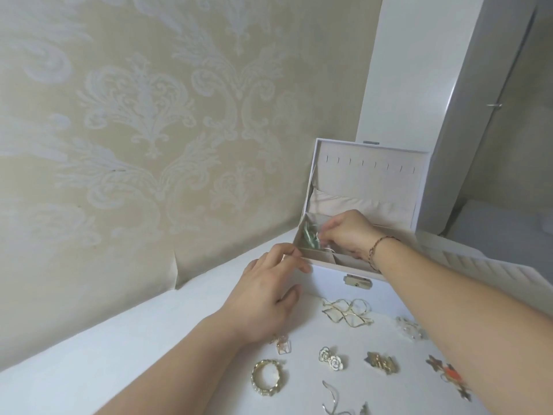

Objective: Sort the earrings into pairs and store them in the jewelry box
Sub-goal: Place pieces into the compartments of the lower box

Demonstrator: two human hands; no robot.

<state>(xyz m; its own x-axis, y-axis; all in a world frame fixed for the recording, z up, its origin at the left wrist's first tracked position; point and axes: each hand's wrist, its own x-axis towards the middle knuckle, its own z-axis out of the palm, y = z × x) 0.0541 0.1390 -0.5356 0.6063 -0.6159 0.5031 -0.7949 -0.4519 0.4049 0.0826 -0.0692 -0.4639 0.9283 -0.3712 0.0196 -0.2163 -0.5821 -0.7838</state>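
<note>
Fingers (327, 235) of right hand pinch green earrings (311, 236) inside white jewelry box (329, 283).

jewelry box (329, 283) behind | earrings (330, 358) before it, on table (134, 339)

You've got a smooth white leatherette-looking jewelry box (332, 283) lined in matt beige cloth, shiny metal clasp (359, 284), glossy gold-metal twisted earrings (347, 313), enamel-look rose earrings (330, 358), on a matt white table (149, 339).
</note>
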